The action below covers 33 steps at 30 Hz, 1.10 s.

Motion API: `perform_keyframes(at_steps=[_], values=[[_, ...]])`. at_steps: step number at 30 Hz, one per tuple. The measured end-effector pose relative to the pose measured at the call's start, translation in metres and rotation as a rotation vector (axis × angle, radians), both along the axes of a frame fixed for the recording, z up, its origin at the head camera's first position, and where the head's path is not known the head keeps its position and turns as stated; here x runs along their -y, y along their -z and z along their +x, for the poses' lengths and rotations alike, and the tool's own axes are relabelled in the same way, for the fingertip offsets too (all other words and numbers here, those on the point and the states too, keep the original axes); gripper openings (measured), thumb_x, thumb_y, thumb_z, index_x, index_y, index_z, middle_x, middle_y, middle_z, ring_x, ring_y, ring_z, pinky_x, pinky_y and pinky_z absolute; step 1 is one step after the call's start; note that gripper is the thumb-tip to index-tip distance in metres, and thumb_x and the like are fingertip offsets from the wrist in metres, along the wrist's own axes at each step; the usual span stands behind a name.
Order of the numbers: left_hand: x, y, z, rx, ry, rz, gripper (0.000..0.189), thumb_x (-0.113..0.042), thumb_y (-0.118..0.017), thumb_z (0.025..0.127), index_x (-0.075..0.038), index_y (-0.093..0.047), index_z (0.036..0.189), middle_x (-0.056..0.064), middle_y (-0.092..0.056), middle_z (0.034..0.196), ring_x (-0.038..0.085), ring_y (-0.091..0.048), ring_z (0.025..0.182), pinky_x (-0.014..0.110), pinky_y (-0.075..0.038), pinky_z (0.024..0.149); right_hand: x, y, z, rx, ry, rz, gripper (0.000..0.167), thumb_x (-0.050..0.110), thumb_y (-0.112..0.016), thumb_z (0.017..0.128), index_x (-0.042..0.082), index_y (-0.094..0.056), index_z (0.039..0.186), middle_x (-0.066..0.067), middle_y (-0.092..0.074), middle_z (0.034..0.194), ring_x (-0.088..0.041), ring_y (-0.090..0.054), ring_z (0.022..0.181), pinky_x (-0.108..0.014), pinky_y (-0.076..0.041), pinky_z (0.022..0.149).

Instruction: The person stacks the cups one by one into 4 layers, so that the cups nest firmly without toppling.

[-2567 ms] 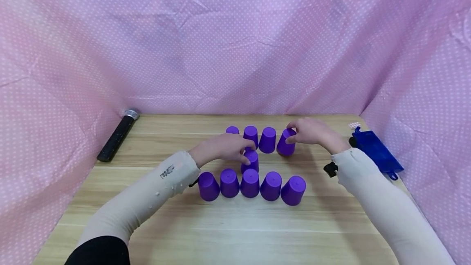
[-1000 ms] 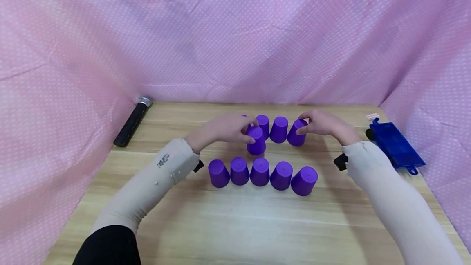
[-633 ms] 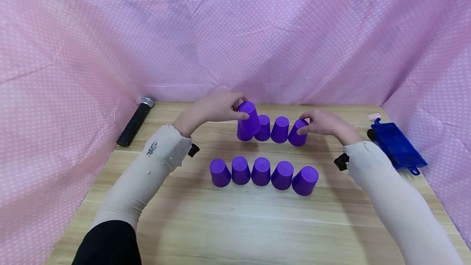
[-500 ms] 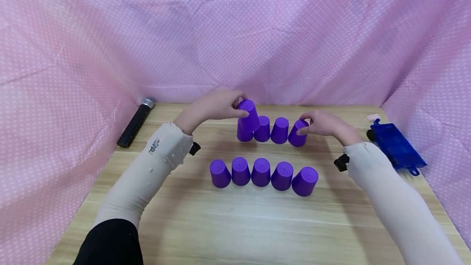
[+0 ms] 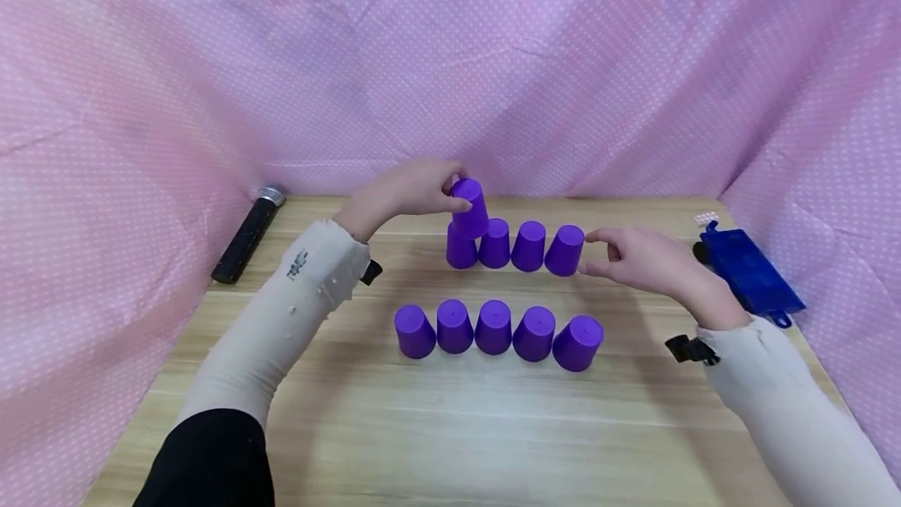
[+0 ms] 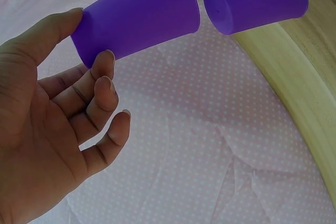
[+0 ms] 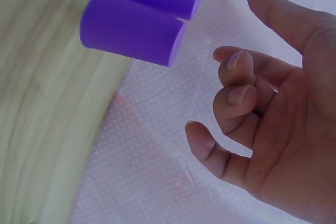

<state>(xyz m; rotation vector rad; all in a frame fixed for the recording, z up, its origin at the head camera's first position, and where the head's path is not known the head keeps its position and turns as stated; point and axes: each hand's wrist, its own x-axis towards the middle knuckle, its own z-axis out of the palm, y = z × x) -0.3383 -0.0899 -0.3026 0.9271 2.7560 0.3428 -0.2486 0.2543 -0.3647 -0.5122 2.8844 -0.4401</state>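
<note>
My left hand [image 5: 414,188] pinches an upside-down purple cup [image 5: 470,210] near its base, thumb on one side and fingertips on the other. That cup is raised over the left end of the back row; whether it touches the cups below I cannot tell. Below it stand the leftmost back cup [image 5: 461,247] and its neighbour [image 5: 495,245], bases up. My right hand [image 5: 644,260] is beside the rightmost back cup [image 5: 565,250], holding nothing, fingers loosely bent. In the right wrist view a gap shows between its fingers and that cup [image 7: 131,29].
Nearer on the wooden table [image 5: 493,436], a front row of several inverted purple cups [image 5: 493,327] stands side by side. A black microphone [image 5: 248,237] lies at the left edge. A blue plastic object [image 5: 749,272] lies at the right edge. Pink dotted cloth [image 5: 450,69] encloses the back and sides.
My left hand took the cup between the rows, lifted it and carried it back over the back row's left end. My right hand let go of the rightmost back cup and drew right.
</note>
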Motion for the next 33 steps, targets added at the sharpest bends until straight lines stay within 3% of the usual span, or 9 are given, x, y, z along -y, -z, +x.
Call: perform_keyframes(at_steps=[8,21,33], values=[[-0.006,0.002,-0.005,0.010,-0.022,-0.035,0.042,-0.043,-0.069,0.092,-0.014,-0.060,0.121,0.004,-0.065,0.095,0.020,-0.060,0.085,0.035,-0.049,0.075,-0.009,0.011,0.017,-0.034,0.012,-0.003,0.054,0.046,-0.068,0.092,0.008,-0.063,0.131,0.002,-0.056,0.075,-0.012,-0.048,0.061,-0.030,-0.038,0.055],[-0.012,0.006,-0.014,-0.011,-0.014,-0.064,0.045,-0.045,-0.069,0.091,-0.013,-0.060,0.121,0.003,-0.066,0.097,0.020,-0.061,0.085,0.034,-0.049,0.072,0.004,0.024,0.057,0.042,-0.096,-0.015,0.061,0.059,-0.068,0.088,0.013,-0.066,0.127,0.010,-0.050,0.067,-0.005,-0.044,0.057,-0.024,-0.036,0.054],[-0.014,0.007,-0.014,-0.009,-0.009,-0.078,0.043,-0.045,-0.069,0.092,-0.014,-0.060,0.121,0.003,-0.067,0.097,0.020,-0.062,0.086,0.034,-0.050,0.073,0.014,0.032,0.067,0.081,-0.124,0.017,0.062,0.054,-0.076,0.081,0.012,-0.066,0.126,0.010,-0.053,0.069,-0.006,-0.046,0.062,-0.026,-0.038,0.056]])
